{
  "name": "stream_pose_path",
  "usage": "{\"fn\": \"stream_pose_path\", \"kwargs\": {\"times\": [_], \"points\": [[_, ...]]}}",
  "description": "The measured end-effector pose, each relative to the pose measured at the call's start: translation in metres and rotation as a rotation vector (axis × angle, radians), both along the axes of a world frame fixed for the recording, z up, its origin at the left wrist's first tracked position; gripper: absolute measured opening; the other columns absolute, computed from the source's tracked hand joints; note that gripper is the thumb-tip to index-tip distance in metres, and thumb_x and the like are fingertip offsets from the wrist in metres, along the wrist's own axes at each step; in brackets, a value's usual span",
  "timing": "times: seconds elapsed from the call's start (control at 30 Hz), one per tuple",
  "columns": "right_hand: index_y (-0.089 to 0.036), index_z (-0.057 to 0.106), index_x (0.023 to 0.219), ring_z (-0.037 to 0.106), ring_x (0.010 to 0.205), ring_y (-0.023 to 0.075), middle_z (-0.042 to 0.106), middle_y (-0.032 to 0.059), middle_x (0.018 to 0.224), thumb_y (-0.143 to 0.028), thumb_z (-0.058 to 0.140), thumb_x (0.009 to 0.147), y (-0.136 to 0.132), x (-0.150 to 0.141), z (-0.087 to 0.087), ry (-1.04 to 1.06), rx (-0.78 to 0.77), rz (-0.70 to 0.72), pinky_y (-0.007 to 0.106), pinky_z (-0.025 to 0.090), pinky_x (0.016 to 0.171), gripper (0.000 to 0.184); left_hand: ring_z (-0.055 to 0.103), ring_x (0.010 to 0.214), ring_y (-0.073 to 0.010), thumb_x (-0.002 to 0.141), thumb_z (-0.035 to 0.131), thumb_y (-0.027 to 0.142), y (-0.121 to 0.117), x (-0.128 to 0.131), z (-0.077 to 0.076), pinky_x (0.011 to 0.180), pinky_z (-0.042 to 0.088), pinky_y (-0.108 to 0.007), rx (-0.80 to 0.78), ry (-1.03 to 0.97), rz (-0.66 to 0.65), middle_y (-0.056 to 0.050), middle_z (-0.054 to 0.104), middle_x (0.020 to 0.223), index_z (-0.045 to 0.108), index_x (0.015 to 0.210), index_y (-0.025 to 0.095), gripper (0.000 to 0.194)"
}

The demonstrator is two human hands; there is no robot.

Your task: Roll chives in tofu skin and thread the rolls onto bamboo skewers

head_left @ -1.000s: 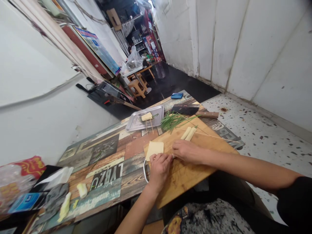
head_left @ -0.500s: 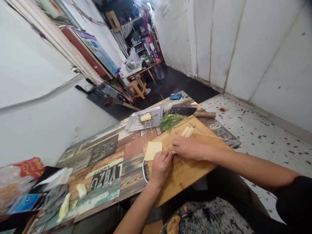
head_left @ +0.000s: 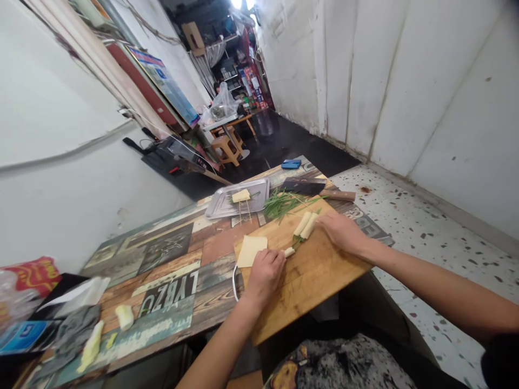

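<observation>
My left hand [head_left: 267, 273] is closed over a small pale roll [head_left: 289, 252], whose end shows past the fingertips, on the wooden cutting board [head_left: 308, 281]. A flat square tofu sheet [head_left: 252, 249] lies just beyond that hand. Two pale rolls [head_left: 306, 224] with green stalks at their near ends lie side by side on the board. My right hand [head_left: 340, 229] is at the right of these rolls, fingers drawn together; what they hold, if anything, is hidden. Thin green stalks [head_left: 279, 202] are heaped at the board's far edge.
Past the board lie a cleaver [head_left: 304, 186] and a small blue box [head_left: 291, 163]. A metal tray [head_left: 214, 202] bears a skewered roll [head_left: 241, 195]. At the left are a grey cloth [head_left: 77, 335], pale vegetable pieces [head_left: 124, 317] and plastic packaging [head_left: 34, 278].
My right hand has moved right, away from my left hand, to the side of the two rolls, uncovering them. My left hand stays on the small roll.
</observation>
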State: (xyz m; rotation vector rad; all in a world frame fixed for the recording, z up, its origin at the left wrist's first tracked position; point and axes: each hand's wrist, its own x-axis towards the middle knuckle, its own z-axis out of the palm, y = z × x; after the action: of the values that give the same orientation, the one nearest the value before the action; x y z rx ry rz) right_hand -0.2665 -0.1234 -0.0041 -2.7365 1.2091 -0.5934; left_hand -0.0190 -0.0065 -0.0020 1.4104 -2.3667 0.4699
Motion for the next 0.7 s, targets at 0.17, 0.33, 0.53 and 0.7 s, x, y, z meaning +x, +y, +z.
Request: {"fn": "stream_pose_path", "kwargs": {"times": [0.17, 0.33, 0.53, 0.7], "points": [[-0.014, 0.063, 0.09, 0.049, 0.072, 0.016, 0.054, 0.0063, 0.081, -0.016, 0.037, 0.095, 0.028, -0.011, 0.032, -0.169, -0.062, 0.044, 0.027, 0.038, 0.065, 0.026, 0.048, 0.069, -0.0172, 0.097, 0.04, 0.022, -0.003, -0.001, 0.004, 0.065, 0.037, -0.029, 0.14, 0.067, 0.072, -0.004, 0.061, 0.073, 0.062, 0.08, 0.016, 0.029], [-0.016, 0.063, 0.101, 0.055, 0.076, 0.0148, 0.058, 0.0054, 0.082, -0.019, 0.04, 0.096, 0.07, -0.02, 0.044, -0.378, 0.036, 0.169, 0.025, 0.043, 0.069, 0.023, 0.05, 0.072, -0.0175, 0.097, 0.041, 0.025, -0.004, -0.005, 0.005, 0.065, 0.036, -0.029, 0.219, 0.171, 0.132, -0.006, 0.061, 0.076, 0.063, 0.08, 0.015, 0.03], [-0.015, 0.062, 0.084, 0.052, 0.069, 0.0155, 0.056, 0.0056, 0.076, -0.016, 0.038, 0.096, 0.108, -0.014, 0.004, -0.202, 0.018, 0.122, 0.026, 0.042, 0.062, 0.027, 0.049, 0.072, -0.0172, 0.097, 0.038, 0.023, -0.006, -0.003, 0.006, 0.067, 0.036, -0.028, 0.246, 0.191, 0.113, -0.006, 0.059, 0.075, 0.063, 0.077, 0.015, 0.033], [-0.016, 0.061, 0.082, 0.049, 0.071, 0.0171, 0.056, 0.0056, 0.077, -0.016, 0.039, 0.096, 0.115, -0.007, -0.006, -0.056, -0.166, 0.025, 0.028, 0.039, 0.065, 0.027, 0.046, 0.066, -0.0157, 0.097, 0.038, 0.022, -0.011, 0.001, 0.008, 0.061, 0.033, -0.028, 0.274, 0.19, 0.086, -0.006, 0.055, 0.069, 0.062, 0.07, 0.014, 0.037]]}}
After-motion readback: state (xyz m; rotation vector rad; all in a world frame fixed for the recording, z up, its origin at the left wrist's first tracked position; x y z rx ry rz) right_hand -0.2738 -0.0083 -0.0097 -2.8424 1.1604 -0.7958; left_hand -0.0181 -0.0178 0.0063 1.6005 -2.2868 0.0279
